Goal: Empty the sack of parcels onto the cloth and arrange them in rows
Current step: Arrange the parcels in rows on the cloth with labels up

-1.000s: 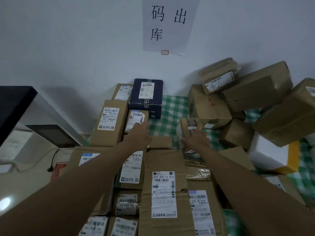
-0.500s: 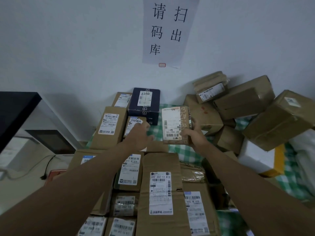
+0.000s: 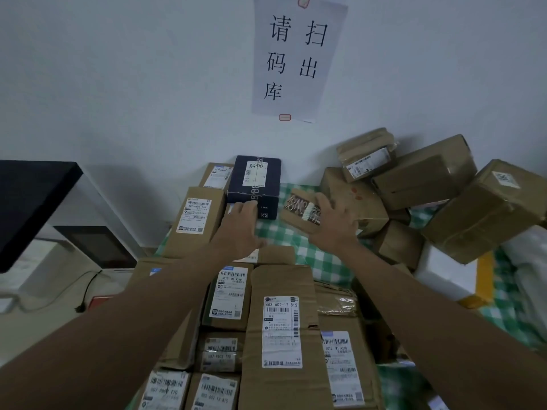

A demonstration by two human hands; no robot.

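Brown cardboard parcels with white labels (image 3: 282, 329) lie side by side in rows on a green checked cloth (image 3: 296, 241). My right hand (image 3: 334, 223) lies with spread fingers on a small brown parcel with printed tape (image 3: 297, 207), which sits on the cloth right of a dark blue box (image 3: 254, 179). My left hand (image 3: 241, 229) reaches forward with straight fingers onto a small labelled parcel at the foot of the dark blue box; the hand hides most of it. No sack is in view.
A loose heap of larger brown boxes (image 3: 423, 176) leans against the wall at the right, above a white box with yellow tape (image 3: 444, 270). A black desk top (image 3: 32, 196) and a cable are at the left. A paper sign (image 3: 296, 57) hangs on the wall.
My right hand lifted the small taped parcel from the cloth, held it upright, then laid it down label side under, beside the dark blue box. My left hand stayed on its small parcel.
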